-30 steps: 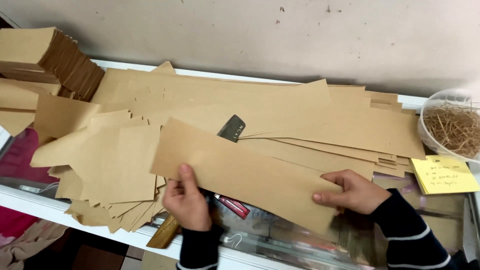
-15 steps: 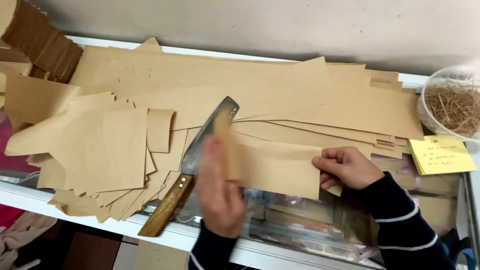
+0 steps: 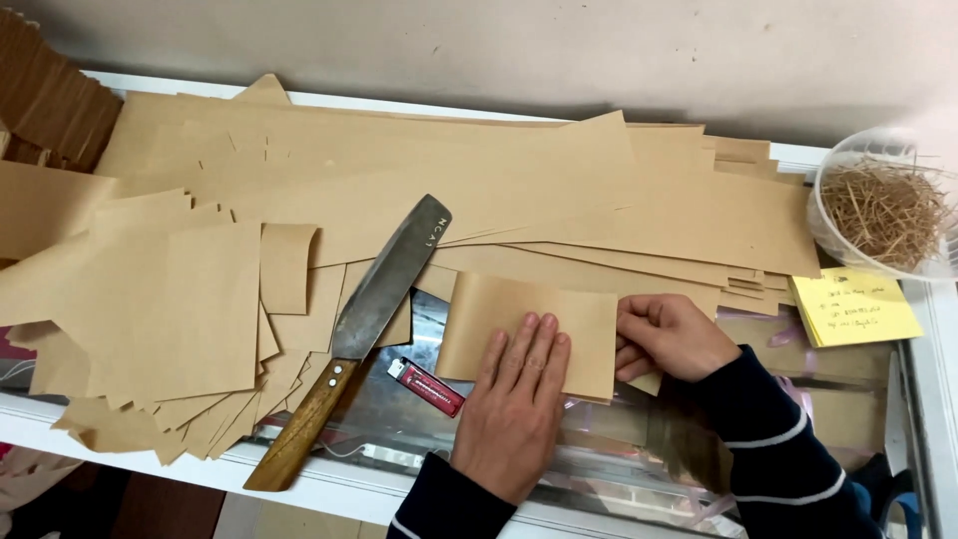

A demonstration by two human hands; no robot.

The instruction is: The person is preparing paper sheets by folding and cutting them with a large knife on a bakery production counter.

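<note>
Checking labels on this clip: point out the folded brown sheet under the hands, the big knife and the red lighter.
folded brown sheet (image 3: 489, 319), head view, bare upper left part.
knife (image 3: 389, 274), head view, middle of the blade.
red lighter (image 3: 427, 386), head view, middle of its body.

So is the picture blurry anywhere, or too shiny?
Head view: sharp on the left hand pressing the folded brown paper and on the right hand at its edge; soft, even light; the knife blade looks dull, without glare; the glass counter shows faint reflections; the bowl looks washed out.
</note>
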